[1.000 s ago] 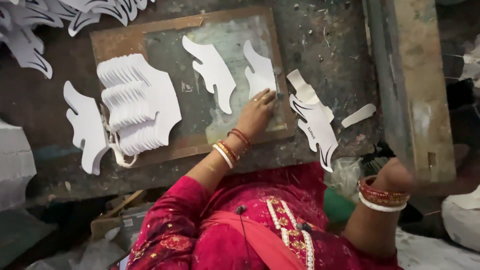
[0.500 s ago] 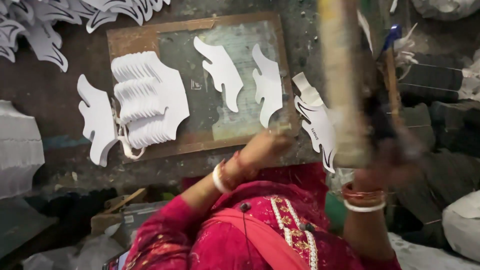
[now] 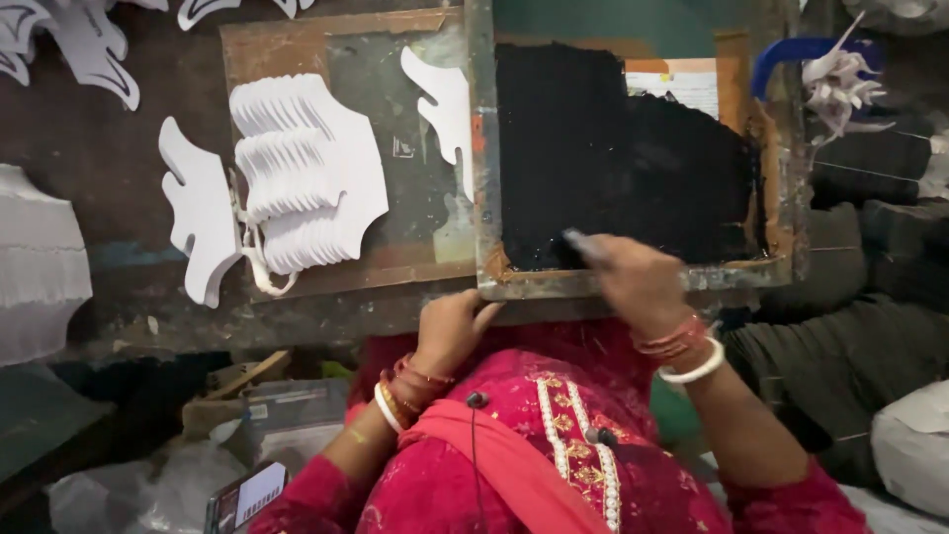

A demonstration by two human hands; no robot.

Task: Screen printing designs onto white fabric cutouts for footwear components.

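A wooden-framed printing screen (image 3: 481, 148) lies flat over the right half of a brown board (image 3: 267, 49). Its mesh (image 3: 593, 148) is coated with black ink. My left hand (image 3: 450, 331) grips the frame's near-left corner. My right hand (image 3: 638, 282) is inside the frame at its near rail, closed on a dark, blurred squeegee (image 3: 575, 240) that rests on the ink. One white cut-out shape (image 3: 440, 99) pokes out from under the frame's left rail. A fanned stack of white cut-outs (image 3: 306, 173) lies on the board's left half.
A single white cut-out (image 3: 198, 213) lies left of the board, with more at the top left (image 3: 89, 49) and a white pile at the far left (image 3: 40, 257). A blue object (image 3: 791, 49) and dark cloth sit at the right, and a white sack (image 3: 909, 445) lies low at the right.
The framed screen has come down from upright at the right and now covers the cut-outs on the board. My left hand left the cut-out for the frame's corner. My right hand moved onto the ink.
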